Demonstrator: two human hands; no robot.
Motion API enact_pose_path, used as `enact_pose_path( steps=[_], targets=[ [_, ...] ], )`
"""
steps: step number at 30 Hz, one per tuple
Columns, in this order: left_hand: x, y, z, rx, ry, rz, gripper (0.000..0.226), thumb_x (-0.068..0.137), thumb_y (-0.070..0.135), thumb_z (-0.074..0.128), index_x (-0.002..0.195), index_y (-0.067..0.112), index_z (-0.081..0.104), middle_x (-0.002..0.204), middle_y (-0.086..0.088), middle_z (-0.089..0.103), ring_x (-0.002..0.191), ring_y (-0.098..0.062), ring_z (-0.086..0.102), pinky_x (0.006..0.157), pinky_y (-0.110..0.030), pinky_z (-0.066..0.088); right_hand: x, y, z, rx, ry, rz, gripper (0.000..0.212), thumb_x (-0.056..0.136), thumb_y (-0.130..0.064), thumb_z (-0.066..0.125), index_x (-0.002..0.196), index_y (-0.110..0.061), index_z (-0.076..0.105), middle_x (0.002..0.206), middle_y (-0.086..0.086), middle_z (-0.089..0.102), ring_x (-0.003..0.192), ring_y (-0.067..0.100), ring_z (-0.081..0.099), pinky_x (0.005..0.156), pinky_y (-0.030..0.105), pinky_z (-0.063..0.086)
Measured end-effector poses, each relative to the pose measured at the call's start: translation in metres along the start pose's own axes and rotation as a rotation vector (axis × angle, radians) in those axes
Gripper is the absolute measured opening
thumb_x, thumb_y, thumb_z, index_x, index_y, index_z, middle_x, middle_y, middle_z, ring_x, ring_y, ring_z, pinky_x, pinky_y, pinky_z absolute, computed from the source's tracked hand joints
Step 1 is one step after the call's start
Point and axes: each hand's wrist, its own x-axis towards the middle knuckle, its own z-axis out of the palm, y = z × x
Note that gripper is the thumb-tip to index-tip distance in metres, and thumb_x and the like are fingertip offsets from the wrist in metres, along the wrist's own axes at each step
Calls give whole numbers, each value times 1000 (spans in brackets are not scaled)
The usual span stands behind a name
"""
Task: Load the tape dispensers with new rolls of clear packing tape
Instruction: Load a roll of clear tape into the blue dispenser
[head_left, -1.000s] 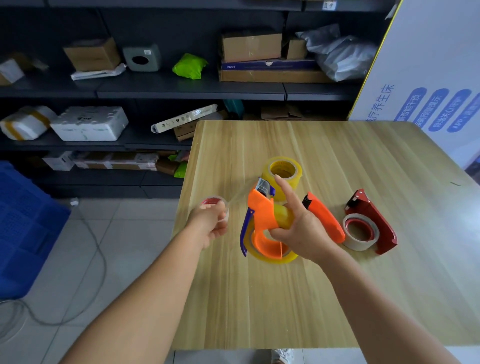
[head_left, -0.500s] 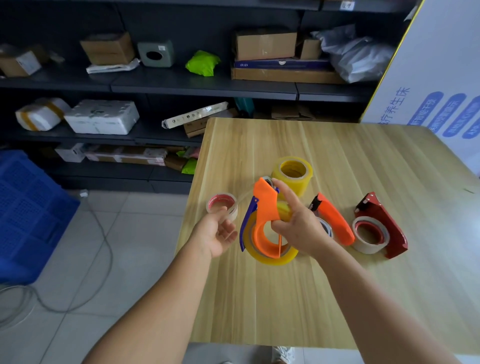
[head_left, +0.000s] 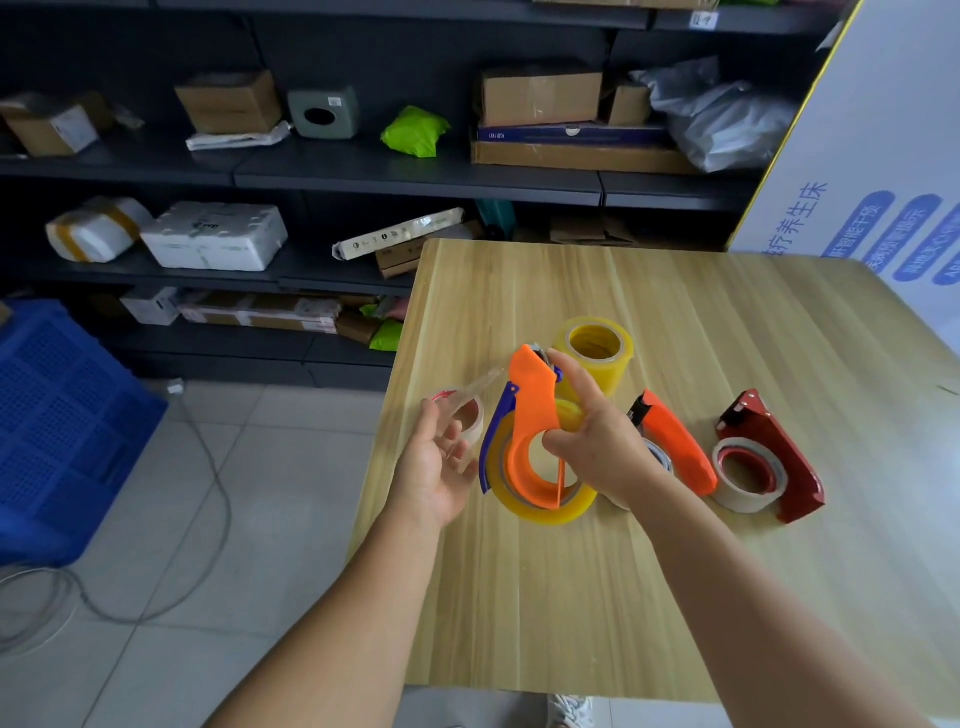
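My right hand (head_left: 602, 447) grips an orange tape dispenser (head_left: 532, 415) upright just above the wooden table (head_left: 571, 597). A yellowish clear tape roll (head_left: 540, 506) sits in it. A thin clear strip of tape (head_left: 475, 384) runs from the dispenser's top towards my left hand (head_left: 436, 467), which is palm up with fingers apart; I cannot tell whether the strip sticks to a fingertip. A spare yellowish roll (head_left: 595, 348) stands behind the dispenser. A second orange dispenser (head_left: 675, 447) and a red dispenser (head_left: 774, 457) lie to the right.
A small roll with a red core (head_left: 470, 415) lies at the table's left edge behind my left fingers. Dark shelves (head_left: 415, 176) with boxes and parcels stand behind. A blue crate (head_left: 57, 415) and cables lie on the tiled floor at left. A white printed panel (head_left: 883, 156) stands at right.
My left hand, pinched on the tape end a second ago, has spread its fingers and dropped slightly. The dispenser in my right hand has turned more upright.
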Motion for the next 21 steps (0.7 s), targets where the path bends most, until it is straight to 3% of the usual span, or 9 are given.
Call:
enact_pose_path(
  steps=[2,4,6,8,10,13,16,18,21],
  targets=[
    [-3,-2,-3,-18,-30,-41,39,85,57,58,102,22,66,73,2,47,65,-11,43,57,-27,44,-1,-2,1,-19,5,-1,85,80,-11,59,133,-64,20,62,1,53,53,15,52,51,29,45],
    [-8,-2,-2,-23,-53,-65,43,73,50,72,102,20,64,69,1,43,63,-12,41,57,-27,45,0,-4,2,-36,16,-4,85,79,-11,59,133,-64,20,62,1,52,52,15,52,51,29,44],
    [-11,-2,-1,-24,-20,-51,47,62,35,82,102,18,63,72,0,47,70,-14,47,72,-33,51,-1,-6,2,-56,16,-5,84,79,-11,58,135,-62,21,60,0,51,51,15,51,49,28,43],
    [-10,-4,-1,6,78,36,42,74,20,77,112,22,59,95,-4,61,98,-16,56,94,-38,45,-3,-8,4,-72,3,-11,84,79,-10,58,136,-60,22,59,-1,49,50,14,50,47,27,42],
    [-10,-4,1,134,168,195,39,79,16,74,113,26,58,115,-3,61,116,-18,53,94,-35,39,-4,-9,5,-84,-3,-11,84,80,-9,58,137,-58,21,59,-1,49,50,14,51,47,25,42],
    [-11,-3,2,319,186,278,19,80,21,74,95,27,65,117,3,63,115,-20,55,90,-33,36,-4,-10,6,-79,4,0,83,80,-10,58,137,-59,21,61,1,50,52,15,51,48,26,42],
    [-8,-8,1,414,117,111,26,84,37,68,109,29,66,120,2,65,123,-20,52,103,-37,36,-3,-14,6,-40,14,-10,83,81,-9,58,136,-59,22,66,3,53,53,16,52,48,27,45],
    [-7,-11,1,435,80,54,31,85,44,66,110,26,65,111,2,69,114,-18,57,106,-38,38,-2,-18,6,-28,18,-26,83,82,-8,58,136,-58,22,67,2,53,54,16,51,48,26,44],
    [-13,-8,6,467,53,42,29,90,49,58,108,27,61,98,6,69,92,-10,58,97,-34,40,1,-19,6,-15,27,-27,83,81,-9,58,136,-59,22,68,4,54,54,16,52,49,27,44]
  ],
)
